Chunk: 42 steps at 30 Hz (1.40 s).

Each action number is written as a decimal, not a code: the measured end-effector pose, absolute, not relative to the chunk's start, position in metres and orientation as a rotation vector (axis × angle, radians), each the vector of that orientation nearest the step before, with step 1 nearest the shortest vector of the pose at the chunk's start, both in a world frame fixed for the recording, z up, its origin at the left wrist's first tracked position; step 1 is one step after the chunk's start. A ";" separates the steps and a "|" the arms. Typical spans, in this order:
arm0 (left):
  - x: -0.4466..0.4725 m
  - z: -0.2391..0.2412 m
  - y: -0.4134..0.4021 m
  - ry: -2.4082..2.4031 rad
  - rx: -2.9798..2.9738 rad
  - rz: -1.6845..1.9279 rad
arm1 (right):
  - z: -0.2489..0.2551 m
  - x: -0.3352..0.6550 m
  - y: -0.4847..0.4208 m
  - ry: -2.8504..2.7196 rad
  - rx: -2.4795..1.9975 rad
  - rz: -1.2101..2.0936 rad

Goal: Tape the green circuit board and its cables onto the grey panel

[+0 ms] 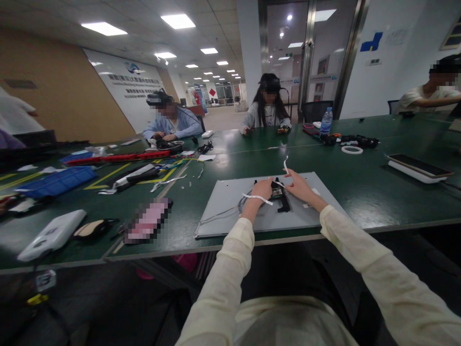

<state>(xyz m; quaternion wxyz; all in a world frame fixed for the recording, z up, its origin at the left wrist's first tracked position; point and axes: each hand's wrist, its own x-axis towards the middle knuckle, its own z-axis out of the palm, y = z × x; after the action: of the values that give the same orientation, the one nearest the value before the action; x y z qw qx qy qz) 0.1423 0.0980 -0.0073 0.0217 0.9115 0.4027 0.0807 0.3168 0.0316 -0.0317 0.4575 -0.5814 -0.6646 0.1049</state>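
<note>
A small black device [277, 191] with an exposed inner board lies on a light grey panel. My left hand [261, 191] is closed at the device's left side, its fingertips hidden in part. On the right, my right hand [301, 187] pinches a narrow white tape strip [285, 165] that sticks up above its fingers. Between the two hands, another bit of white strip runs across the device's top. A further white strip [258, 197] hangs across my left wrist. Below the device, a black bracket-like part [284, 205] rests on the panel, and thin grey cable [223, 213] trails to the left.
The grey panel [216, 226] lies near the green table's edge. To its left are a pinkish blurred phone-like object [149, 221], a white box [54, 234] and a blue tray [59, 181]. A bottle [326, 121] and white tape ring [352, 150] stand right. Several people sit around.
</note>
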 end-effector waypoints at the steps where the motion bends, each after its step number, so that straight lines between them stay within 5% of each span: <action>1: 0.143 -0.007 0.098 1.246 2.829 0.244 | -0.032 0.317 0.032 -1.646 -1.424 0.251; 18: 0.147 -0.006 0.097 1.266 2.791 0.274 | -0.027 0.316 0.030 -1.572 -1.336 0.208; 42: 0.149 -0.003 0.095 1.284 2.803 0.242 | -0.029 0.306 0.022 -1.805 -1.755 -0.070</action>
<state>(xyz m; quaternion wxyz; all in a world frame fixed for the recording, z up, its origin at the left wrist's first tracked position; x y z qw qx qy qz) 0.1494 0.0952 -0.0034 0.0246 0.9061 0.4151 0.0782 0.3061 0.0216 -0.0290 0.3066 -0.6632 -0.6823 -0.0266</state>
